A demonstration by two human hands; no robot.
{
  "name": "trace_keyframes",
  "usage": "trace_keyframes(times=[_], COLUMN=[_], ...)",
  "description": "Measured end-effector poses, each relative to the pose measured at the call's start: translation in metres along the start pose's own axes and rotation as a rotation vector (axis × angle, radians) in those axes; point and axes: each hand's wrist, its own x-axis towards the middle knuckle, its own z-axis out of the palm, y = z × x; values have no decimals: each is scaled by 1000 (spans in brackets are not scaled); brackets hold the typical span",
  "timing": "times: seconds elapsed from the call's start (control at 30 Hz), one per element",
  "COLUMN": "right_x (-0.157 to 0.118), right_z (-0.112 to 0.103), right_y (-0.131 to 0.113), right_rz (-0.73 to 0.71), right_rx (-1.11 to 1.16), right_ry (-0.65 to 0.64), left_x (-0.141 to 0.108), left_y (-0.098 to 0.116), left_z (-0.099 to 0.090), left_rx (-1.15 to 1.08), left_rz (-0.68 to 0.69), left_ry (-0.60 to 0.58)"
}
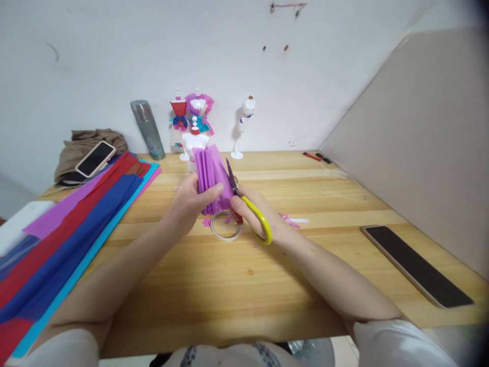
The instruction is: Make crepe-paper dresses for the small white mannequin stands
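My left hand (191, 199) grips a pleated stack of purple crepe paper (211, 176), with the thumb across its front. In my right hand (248, 206) is a pair of scissors (256, 216) with yellow handles, its dark blades pointing up along the paper's right edge. Whether the blades touch the paper I cannot tell. Some right fingers are hidden behind the scissors and paper. Below the hands a roll of tape (225, 238) lies on the table beside small pink scraps. A white mannequin (194, 138) stands just behind the paper.
Two dressed mannequins (179, 108) and another white mannequin (248, 108) stand by the wall. Coloured paper sheets (95, 219), a phone (95, 159) on brown cloth and a flask (147, 130) are at left. A dark-screened device (416, 265) lies at right on the wooden table (244, 285).
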Motion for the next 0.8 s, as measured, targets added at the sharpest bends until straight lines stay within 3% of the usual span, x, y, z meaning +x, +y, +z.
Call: trace_keyframes(times=[0.23,0.8], right_x=[0,-2], right_z=[5,13], right_y=[0,3], right_rz=[16,19], right_rx=[-43,-7], right_ry=[-44,-4], left_x=[-1,-1], left_y=[3,3], left_z=[5,6], left_rx=[-65,-45], left_rz=[-17,13], left_ry=[45,118])
